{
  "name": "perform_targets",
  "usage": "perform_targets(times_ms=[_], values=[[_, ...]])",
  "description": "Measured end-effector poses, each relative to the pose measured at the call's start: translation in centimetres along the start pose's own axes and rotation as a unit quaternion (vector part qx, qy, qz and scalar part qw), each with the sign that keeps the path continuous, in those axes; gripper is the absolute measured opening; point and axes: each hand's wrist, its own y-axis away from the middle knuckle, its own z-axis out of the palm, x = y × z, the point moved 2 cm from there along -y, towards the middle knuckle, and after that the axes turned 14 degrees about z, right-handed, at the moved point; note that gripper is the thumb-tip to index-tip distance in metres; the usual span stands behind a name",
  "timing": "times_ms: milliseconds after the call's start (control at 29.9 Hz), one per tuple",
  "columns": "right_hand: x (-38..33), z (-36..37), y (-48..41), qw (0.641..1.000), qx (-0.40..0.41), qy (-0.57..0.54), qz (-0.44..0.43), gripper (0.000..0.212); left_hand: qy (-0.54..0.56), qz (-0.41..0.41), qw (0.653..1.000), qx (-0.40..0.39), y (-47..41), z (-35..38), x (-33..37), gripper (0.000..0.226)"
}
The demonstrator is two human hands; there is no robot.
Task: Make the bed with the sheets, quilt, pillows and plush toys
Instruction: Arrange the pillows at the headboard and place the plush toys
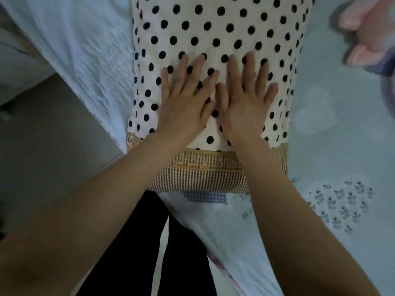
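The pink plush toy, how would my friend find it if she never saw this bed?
Find the big white pillow with black dots in the middle. Look right, across the pale blue sheet, to the picture's top corner. The plush toy there is the only pink, fuzzy thing.

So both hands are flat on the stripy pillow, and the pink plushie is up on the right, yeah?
Not stripy: the head view shows the left hand and right hand flat on a polka-dot pillow. The pink plushie is up on the right.
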Motion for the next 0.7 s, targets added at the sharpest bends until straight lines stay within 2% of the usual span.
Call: perform_targets(times_ms=[67,100,167,234,268,335,368,402,469,502,536,636,669,703], values=[[0.9,-2.4,1.3,0.997,0.072,-0.032,0.002,0.055,0.016,0.008,0.998,0.064,1.7,-1.4,1.0,0.057],[1.5,-2.8,2.3,0.994,0.099,-0.043,-0.03,0.055,0.009,0.027,0.996,0.079,2.7,-1.4,1.6,0.061],[3.0,-1.2,4.9,0.993,0.057,0.027,-0.095,0.056,-0.029,0.03,0.999,0.0,5.3,0.7,1.8,0.074],[4.3,0.6,6.1,0.991,0.004,0.085,-0.105,0.062,-0.048,0.021,0.997,-0.061,6.9,2.6,1.4,0.087],[4.8,0.7,6.5,0.995,-0.004,0.05,-0.084,0.064,-0.041,0.012,0.998,-0.044,7.5,2.8,1.2,0.09],[4.5,-0.8,6.1,0.995,0.072,-0.023,-0.071,0.064,-0.055,-0.007,0.997,0.059,7.5,2.1,0.9,0.092],[4.4,-1.2,6.8,0.99,0.099,-0.041,-0.091,0.063,-0.052,0.007,0.994,0.092,8.0,1.8,1.2,0.093],[4.5,-0.9,7.7,0.986,0.1,-0.026,-0.132,0.062,-0.047,0.035,0.995,0.086,8.6,2.3,1.4,0.092],[4.4,1.1,9.0,0.975,0.039,0.076,-0.204,0.064,-0.046,0.092,0.995,0.002,10.1,3.9,0.9,0.091],[4.5,1.8,9.2,0.97,0.01,0.104,-0.218,0.066,-0.037,0.112,0.992,-0.036,10.5,4.3,0.6,0.091],[4.7,1.7,9.4,0.972,-0.001,0.091,-0.218,0.066,-0.023,0.115,0.992,-0.041,10.8,4.2,0.4,0.089],[2.7,-2.3,4.8,0.976,0.102,0.017,-0.193,0.058,-0.023,0.073,0.993,0.085,6.6,0.4,-1.0,0.076],[2.0,-2.6,3.0,0.975,0.127,0.004,-0.181,0.056,-0.027,0.049,0.992,0.109,4.9,0.0,-1.6,0.072],[1.3,-2.1,1.6,0.978,0.125,0.009,-0.166,0.055,-0.028,0.027,0.994,0.1,3.6,0.2,-2.2,0.07]])
